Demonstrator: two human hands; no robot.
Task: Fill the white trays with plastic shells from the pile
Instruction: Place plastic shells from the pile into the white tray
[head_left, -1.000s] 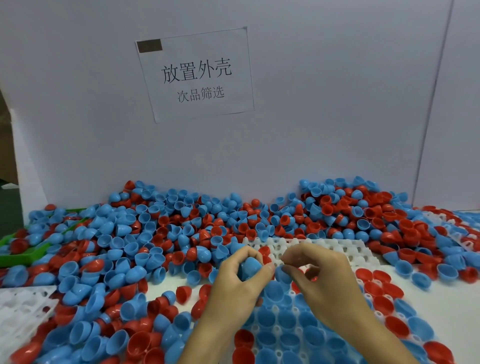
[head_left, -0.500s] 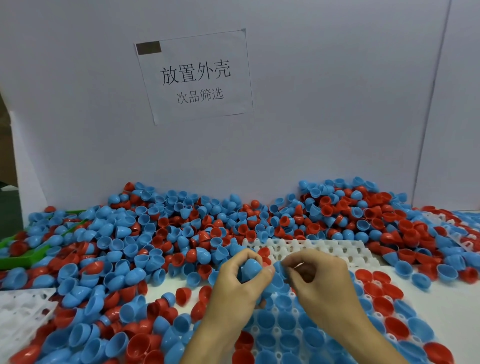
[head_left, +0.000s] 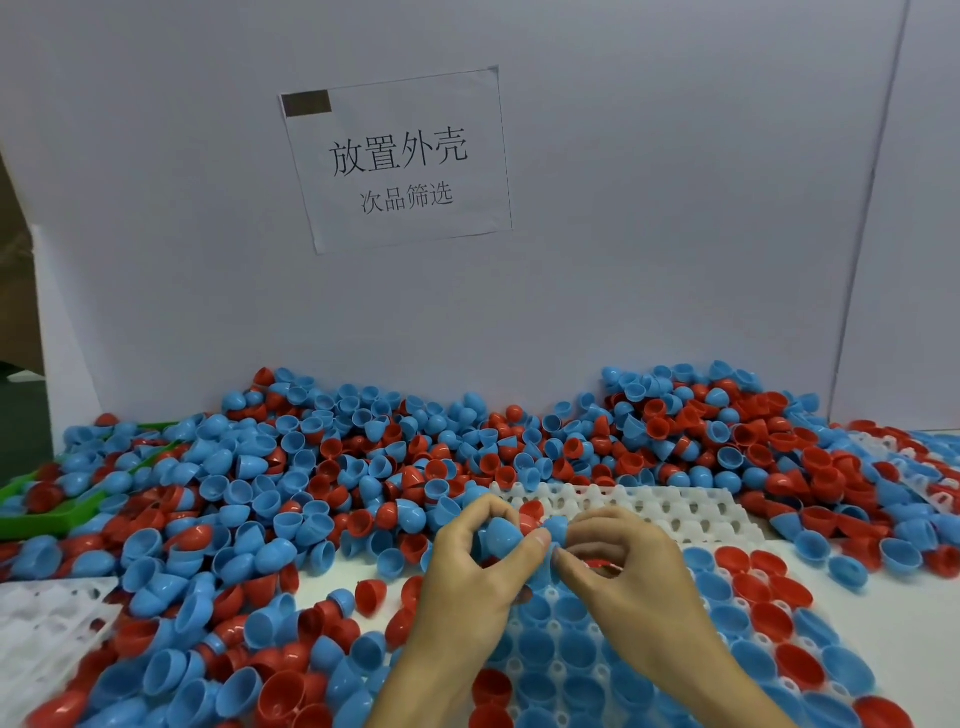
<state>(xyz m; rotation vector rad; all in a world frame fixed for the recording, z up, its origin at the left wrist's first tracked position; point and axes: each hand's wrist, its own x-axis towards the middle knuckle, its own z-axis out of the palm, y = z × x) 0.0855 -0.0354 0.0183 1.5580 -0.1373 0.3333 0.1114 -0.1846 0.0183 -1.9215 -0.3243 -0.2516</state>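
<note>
Two hands meet over the near middle of the bench (head_left: 893, 603). Left hand (head_left: 467, 577): its fingers (head_left: 480, 512) curl round a blue shell (head_left: 498, 535), pinching it against the thumb, dome side toward the camera. Right hand (head_left: 634, 571): its fingers (head_left: 597, 525) are bent and pinch a second, smaller-looking blue shell (head_left: 556, 526) just beside the first — the two shells nearly touch.

Both hands hover above a white tray (head_left: 670, 512) whose near rows hold blue and red shells, open side up, while its far rows are bare pockets. Beyond it, a pile of loose red and blue shells (head_left: 322, 467) spreads across the far and left side of the bench, up against a white board (head_left: 649, 208). A paper sign (head_left: 397, 158) with printed characters is stuck on that board.

At the near left lies another white tray (head_left: 47, 618), partly under shells; farther left, a green tray (head_left: 52, 519) — half buried too.
</note>
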